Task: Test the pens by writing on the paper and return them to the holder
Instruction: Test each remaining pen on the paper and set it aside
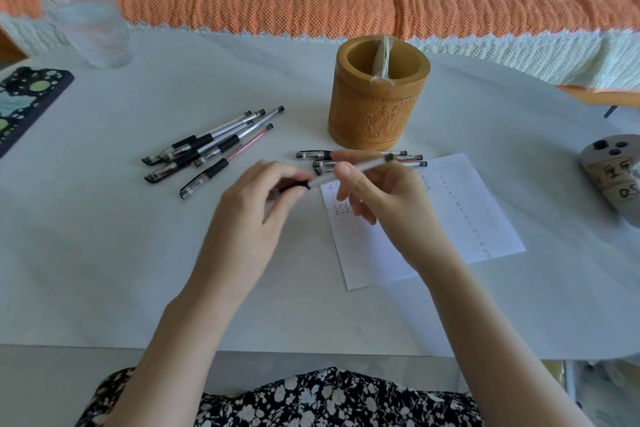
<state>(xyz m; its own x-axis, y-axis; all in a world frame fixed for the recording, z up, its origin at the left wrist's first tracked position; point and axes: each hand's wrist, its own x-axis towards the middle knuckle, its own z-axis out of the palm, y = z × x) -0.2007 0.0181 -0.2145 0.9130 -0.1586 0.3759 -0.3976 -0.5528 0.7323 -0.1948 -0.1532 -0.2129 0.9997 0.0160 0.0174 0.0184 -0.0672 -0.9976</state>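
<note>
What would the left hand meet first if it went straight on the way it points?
Probably the capped pens lying in front of the holder, just ahead of the left hand. Its height above the table is unclear, so it might pass over them.

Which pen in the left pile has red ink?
The red-ink pen, frontmost in the left pile, closest to the table's near edge: its clear barrel shows a red refill, while the others show dark ones.

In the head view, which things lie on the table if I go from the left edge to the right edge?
patterned tray → glass → loose pile of pens → holder → grey object. The paper overlaps the holder's span, so it is left out.
</note>
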